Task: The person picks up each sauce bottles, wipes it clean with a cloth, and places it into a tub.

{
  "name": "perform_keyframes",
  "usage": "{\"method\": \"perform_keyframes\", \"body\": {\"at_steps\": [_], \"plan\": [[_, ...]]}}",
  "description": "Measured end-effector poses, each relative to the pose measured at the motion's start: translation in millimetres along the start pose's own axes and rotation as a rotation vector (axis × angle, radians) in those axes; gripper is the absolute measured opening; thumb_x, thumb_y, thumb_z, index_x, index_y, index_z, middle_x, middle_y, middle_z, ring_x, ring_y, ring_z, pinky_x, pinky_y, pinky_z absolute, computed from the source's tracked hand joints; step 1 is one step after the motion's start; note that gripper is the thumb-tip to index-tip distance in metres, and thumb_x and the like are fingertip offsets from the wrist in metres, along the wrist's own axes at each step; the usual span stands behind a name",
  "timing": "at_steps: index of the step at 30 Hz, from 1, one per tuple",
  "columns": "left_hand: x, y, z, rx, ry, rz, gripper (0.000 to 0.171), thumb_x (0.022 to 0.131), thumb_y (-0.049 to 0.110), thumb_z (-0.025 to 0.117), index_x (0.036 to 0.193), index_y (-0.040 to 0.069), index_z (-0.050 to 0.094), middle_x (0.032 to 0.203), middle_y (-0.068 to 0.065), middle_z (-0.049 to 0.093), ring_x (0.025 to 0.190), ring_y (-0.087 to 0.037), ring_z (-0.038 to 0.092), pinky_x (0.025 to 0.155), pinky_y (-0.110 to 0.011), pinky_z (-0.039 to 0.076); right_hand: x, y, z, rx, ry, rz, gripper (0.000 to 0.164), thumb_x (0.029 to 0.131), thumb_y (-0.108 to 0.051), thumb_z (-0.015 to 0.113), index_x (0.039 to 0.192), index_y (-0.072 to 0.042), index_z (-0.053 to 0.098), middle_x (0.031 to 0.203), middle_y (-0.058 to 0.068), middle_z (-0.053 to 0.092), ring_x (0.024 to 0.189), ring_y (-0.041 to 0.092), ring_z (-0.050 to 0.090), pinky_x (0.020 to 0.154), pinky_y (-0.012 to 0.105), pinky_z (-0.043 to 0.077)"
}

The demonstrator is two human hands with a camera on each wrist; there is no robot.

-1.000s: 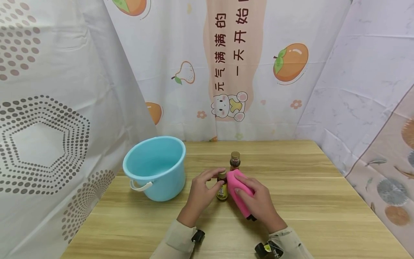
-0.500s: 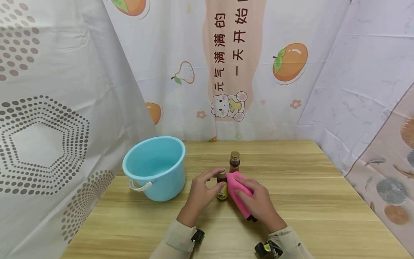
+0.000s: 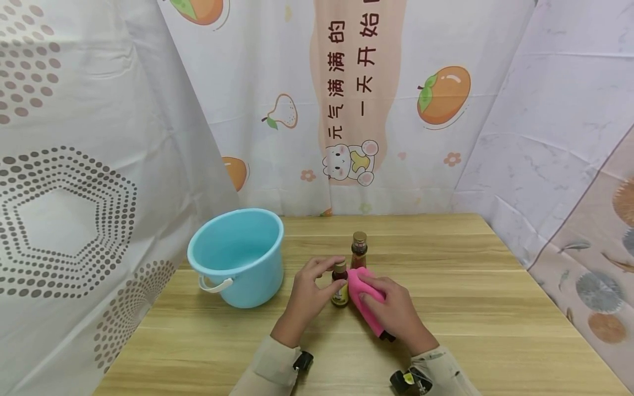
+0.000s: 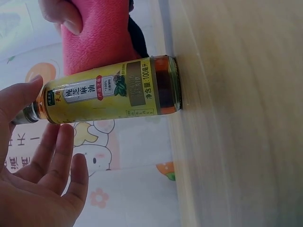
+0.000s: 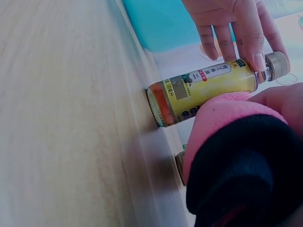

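A small sesame oil bottle (image 4: 102, 92) with a yellow label stands upright on the table. My left hand (image 3: 310, 291) steadies it near the neck, thumb on the near side and index finger reaching round the back; the other fingers spread loosely (image 5: 236, 23). My right hand (image 3: 391, 305) grips a folded pink cloth (image 3: 364, 300) with a black end, held against the right side of this bottle. In the right wrist view the cloth (image 5: 232, 118) overlaps the bottle's label. A second brown bottle (image 3: 359, 250) with a gold cap stands just behind, its lower part hidden by the cloth.
A light blue bucket (image 3: 277, 242) with a white handle (image 3: 216, 285) stands at the left of the wooden table (image 3: 470, 297). Printed curtains (image 3: 277, 66) hang behind the table and along both sides.
The cloth's top end has sunk a little down the bottle's side with my right hand, showing more of the rear bottle. My left hand and the front bottle stay in place.
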State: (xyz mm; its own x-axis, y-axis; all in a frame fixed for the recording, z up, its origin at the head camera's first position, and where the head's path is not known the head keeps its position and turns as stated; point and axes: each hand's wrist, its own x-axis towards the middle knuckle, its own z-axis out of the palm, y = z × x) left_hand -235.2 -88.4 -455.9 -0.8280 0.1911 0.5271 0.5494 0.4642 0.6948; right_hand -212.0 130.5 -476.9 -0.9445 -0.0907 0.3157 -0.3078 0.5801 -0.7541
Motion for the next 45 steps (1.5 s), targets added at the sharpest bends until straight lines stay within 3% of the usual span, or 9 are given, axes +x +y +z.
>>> {"method": "perform_keyframes", "body": {"at_steps": [12,20,24,28,35,40,45], "plan": [[-0.8,0.1,0.1,0.021,0.014,0.040,0.049,0.089,0.025,0.084,0.133,0.039,0.068,0.120,0.009,0.066,0.113,-0.011,0.065,0.091,-0.041,0.055,0.4,6.3,2.7,-0.078,-0.068,0.035,0.037,0.092,-0.024,0.078,0.128,-0.020,0.075,0.112,0.005,0.074,0.087,0.011,0.063,0.072,0.028,0.055],[-0.8,-0.5,-0.1,0.015,0.006,0.015,0.049,0.090,0.023,0.083,0.132,0.044,0.067,0.118,0.011,0.067,0.110,-0.008,0.065,0.091,-0.042,0.056,0.0,8.7,4.0,-0.127,-0.080,0.010,0.036,0.092,-0.024,0.079,0.128,-0.019,0.076,0.114,0.005,0.075,0.094,0.012,0.065,0.081,0.037,0.057],[-1.0,-0.3,-0.2,0.017,0.016,0.017,0.048,0.090,0.022,0.083,0.132,0.040,0.068,0.118,0.010,0.067,0.108,-0.009,0.067,0.089,-0.045,0.057,0.1,7.5,4.3,-0.133,-0.079,0.005,0.036,0.092,-0.022,0.079,0.127,-0.018,0.076,0.113,0.006,0.075,0.099,0.014,0.067,0.087,0.041,0.058],[-0.9,-0.4,-0.2,0.028,0.022,0.015,0.046,0.090,0.023,0.083,0.132,0.036,0.070,0.120,0.011,0.068,0.106,-0.009,0.068,0.088,-0.044,0.057,0.2,5.1,3.7,-0.125,-0.069,0.014,0.036,0.091,-0.022,0.080,0.126,-0.018,0.076,0.111,0.006,0.075,0.096,0.013,0.067,0.083,0.038,0.058],[-0.6,-0.9,0.0,0.040,0.011,-0.005,0.048,0.090,0.022,0.083,0.131,0.041,0.069,0.120,0.011,0.068,0.106,-0.008,0.068,0.088,-0.042,0.057,0.8,5.3,3.0,-0.097,-0.062,0.057,0.037,0.091,-0.025,0.079,0.128,-0.021,0.075,0.113,0.006,0.075,0.087,0.011,0.063,0.070,0.028,0.054],[-0.4,-0.5,-0.5,0.029,0.009,-0.012,0.050,0.089,0.020,0.084,0.131,0.043,0.068,0.120,0.009,0.069,0.106,-0.011,0.069,0.089,-0.048,0.059,1.0,5.4,2.4,-0.050,-0.043,0.061,0.039,0.090,-0.026,0.080,0.129,-0.024,0.075,0.120,0.004,0.074,0.091,0.013,0.064,0.072,0.028,0.055],[0.0,-0.4,-1.2,0.018,0.013,-0.005,0.047,0.090,0.019,0.083,0.131,0.039,0.070,0.121,0.007,0.070,0.107,-0.012,0.070,0.090,-0.052,0.059,1.5,5.5,1.3,0.010,-0.008,0.023,0.041,0.091,-0.025,0.080,0.130,-0.032,0.073,0.124,0.000,0.073,0.100,0.013,0.066,0.079,0.029,0.057]]}}
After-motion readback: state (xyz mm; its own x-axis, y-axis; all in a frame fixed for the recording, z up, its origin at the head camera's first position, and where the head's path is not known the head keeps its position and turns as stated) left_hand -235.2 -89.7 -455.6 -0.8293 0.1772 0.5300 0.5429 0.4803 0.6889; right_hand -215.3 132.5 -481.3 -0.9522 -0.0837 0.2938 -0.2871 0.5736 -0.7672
